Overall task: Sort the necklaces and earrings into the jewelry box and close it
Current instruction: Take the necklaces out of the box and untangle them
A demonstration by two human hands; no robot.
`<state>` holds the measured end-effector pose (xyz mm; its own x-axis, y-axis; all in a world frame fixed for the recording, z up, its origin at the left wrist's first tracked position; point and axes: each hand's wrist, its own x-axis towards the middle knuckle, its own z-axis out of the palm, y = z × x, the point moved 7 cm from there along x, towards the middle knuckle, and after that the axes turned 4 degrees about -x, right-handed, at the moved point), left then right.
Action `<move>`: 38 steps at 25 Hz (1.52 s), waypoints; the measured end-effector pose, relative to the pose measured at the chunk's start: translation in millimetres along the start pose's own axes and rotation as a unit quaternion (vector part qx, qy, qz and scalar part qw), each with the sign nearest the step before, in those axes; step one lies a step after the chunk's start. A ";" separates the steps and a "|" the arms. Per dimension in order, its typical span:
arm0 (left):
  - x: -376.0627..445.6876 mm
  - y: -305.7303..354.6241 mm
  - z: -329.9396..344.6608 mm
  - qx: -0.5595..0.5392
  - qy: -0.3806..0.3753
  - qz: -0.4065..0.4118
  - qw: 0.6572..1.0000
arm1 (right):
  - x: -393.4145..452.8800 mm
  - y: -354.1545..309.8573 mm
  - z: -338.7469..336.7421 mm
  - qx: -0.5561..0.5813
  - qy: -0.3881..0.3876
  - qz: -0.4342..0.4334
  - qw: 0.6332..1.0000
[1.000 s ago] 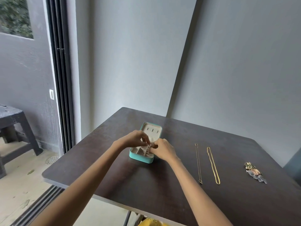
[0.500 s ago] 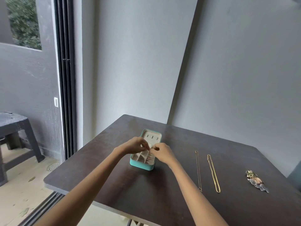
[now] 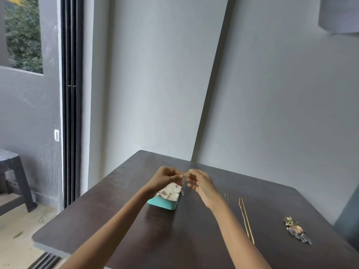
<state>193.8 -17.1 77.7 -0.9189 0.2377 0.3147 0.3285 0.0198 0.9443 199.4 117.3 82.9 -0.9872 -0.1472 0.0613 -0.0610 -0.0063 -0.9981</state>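
Just below both hands (image 3: 185, 178), the open jewelry box (image 3: 165, 199).

Near half of dark table (image 3: 136, 239) lies bare before open teal jewelry box (image 3: 164, 204) | both forearms cross it | right side: thin chain (image 3: 226, 198), gold chain (image 3: 246, 220), ornate earrings (image 3: 297, 230) well apart | walls hem far edges.

Bare forearms, no sleeves, ringless hands (image 3: 184, 183)

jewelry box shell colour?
Teal outer shell on the jewelry box, cream lining inside; only the head view shows it.
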 end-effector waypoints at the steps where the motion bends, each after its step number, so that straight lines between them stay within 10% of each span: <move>1: 2.7 2.4 2.4 -0.001 0.011 0.008 1.000 | -0.6 -2.8 -5.6 0.017 0.005 -0.002 1.000; 23: 26.6 11.0 77.0 0.017 -0.040 -0.004 0.999 | -16.4 3.6 -84.7 0.289 0.143 0.012 0.947; 33: 27.5 2.7 75.3 0.038 0.023 -0.028 0.999 | -24.9 31.3 -100.6 -0.002 0.149 0.050 0.988; 38: 28.3 -5.1 76.2 0.028 0.040 -0.030 0.998 | -28.5 34.6 -101.6 0.029 0.147 0.033 0.988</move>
<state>182.7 63.5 74.5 -0.9509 0.1568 0.2670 0.2826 0.0873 0.9553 210.5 221.8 46.9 -0.9894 0.1443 -0.0139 0.0048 -0.0635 -0.9980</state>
